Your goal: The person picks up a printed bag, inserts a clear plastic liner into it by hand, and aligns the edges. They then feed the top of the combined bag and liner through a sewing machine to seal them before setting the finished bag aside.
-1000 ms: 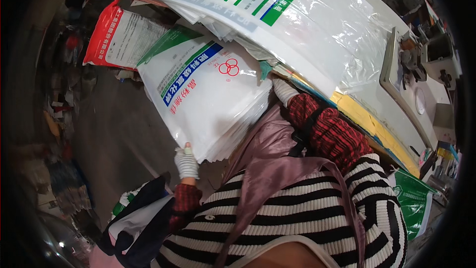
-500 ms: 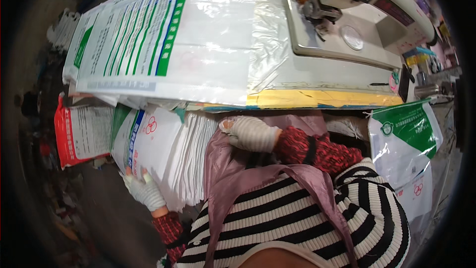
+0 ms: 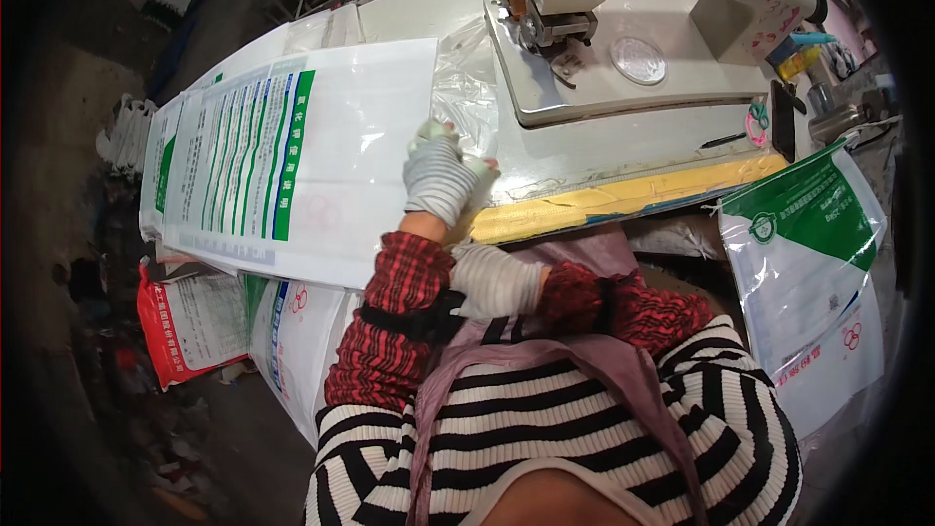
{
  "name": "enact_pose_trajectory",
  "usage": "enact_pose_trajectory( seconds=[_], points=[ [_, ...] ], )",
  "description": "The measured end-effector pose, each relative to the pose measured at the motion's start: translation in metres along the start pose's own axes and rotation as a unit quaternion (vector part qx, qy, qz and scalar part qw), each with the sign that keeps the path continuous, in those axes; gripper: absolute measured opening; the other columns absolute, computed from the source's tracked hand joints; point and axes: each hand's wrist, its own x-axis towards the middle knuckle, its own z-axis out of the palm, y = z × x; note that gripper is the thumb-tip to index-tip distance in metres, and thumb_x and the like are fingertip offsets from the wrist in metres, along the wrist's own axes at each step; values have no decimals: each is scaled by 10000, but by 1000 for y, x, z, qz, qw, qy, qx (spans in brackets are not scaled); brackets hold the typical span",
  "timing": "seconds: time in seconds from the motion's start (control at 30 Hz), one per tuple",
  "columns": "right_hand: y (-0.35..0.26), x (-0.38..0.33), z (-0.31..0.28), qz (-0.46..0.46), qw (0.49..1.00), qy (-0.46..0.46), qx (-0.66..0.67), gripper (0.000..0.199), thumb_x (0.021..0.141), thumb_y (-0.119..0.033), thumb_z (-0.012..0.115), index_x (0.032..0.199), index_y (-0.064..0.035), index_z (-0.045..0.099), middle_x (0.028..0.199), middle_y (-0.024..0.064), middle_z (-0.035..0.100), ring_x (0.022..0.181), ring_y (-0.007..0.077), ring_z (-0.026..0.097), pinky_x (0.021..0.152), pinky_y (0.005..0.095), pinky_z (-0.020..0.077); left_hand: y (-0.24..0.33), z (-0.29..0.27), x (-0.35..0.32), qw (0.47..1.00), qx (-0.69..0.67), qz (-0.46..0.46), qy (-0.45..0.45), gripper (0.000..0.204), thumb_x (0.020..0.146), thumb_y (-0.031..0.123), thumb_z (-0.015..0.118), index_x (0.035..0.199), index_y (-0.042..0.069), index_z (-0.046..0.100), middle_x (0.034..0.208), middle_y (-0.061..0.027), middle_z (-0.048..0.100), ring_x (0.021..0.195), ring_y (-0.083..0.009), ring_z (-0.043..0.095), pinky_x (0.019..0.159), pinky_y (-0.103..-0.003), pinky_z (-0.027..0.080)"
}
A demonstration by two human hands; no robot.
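The left grip [image 3: 443,175], which half a second ago is down beside the lower stack of white bags [image 3: 314,341], is now up over the counter [image 3: 575,156], at the right-hand edge of the large printed bag [image 3: 365,127] with green stripes. The right grip [image 3: 499,281] stays low, close to the counter's front edge and the mauve apron [image 3: 584,251], slightly lower in view than before. The sewing machine [image 3: 584,39] sits further left in the picture, as the whole view has shifted. The left forearm's red-and-black sleeve [image 3: 390,307] now covers part of the lower stack and the near corner of the printed bag; the machine's top is cut off by the upper rim. The right grip's fingertips are hidden, so I cannot tell whether they are together or around anything. On the left, thumb and fingers look spread, though the pale gloves against clear film [image 3: 467,88] make it hard to tell whether anything is pinched. The printed bag lies flat, mainly to the left of the left grip, and the clear film extends just beyond its fingertips; the right grip is apart from both.
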Motion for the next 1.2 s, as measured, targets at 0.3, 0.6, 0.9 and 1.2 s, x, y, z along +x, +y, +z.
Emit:
enact_pose_trajectory(
  seconds=[0.3,0.6,0.9,1.2],
  points=[
    [59,-22,-60,337,728,339,493,280,883,-283,618,923,-6,611,737,41,603,652,123,538,590,251,454,-44,23,-31,938,-344,-34,23,142,784,148,681,793,27,607,730,-118,609,672,-240,580,657,-352,460],
    [74,17,-61,287,838,174,429,265,835,-269,653,837,-6,620,666,0,591,607,69,507,564,220,422,-50,11,-49,971,-192,106,98,106,849,92,606,839,-1,554,676,-99,555,615,-220,515,614,-336,437],
    [70,24,-54,312,710,266,572,252,818,-245,692,815,-10,600,700,23,601,629,90,536,615,224,435,-44,9,-33,922,-381,-64,17,168,870,150,621,890,8,534,720,-67,558,678,-160,515,649,-324,444],
    [59,9,-46,278,675,316,606,215,856,-203,652,796,-18,560,702,23,567,591,90,500,556,238,430,-93,-41,-7,781,-572,-59,243,150,923,145,532,780,121,496,739,-20,528,670,-106,494,616,-232,464]
  ],
)
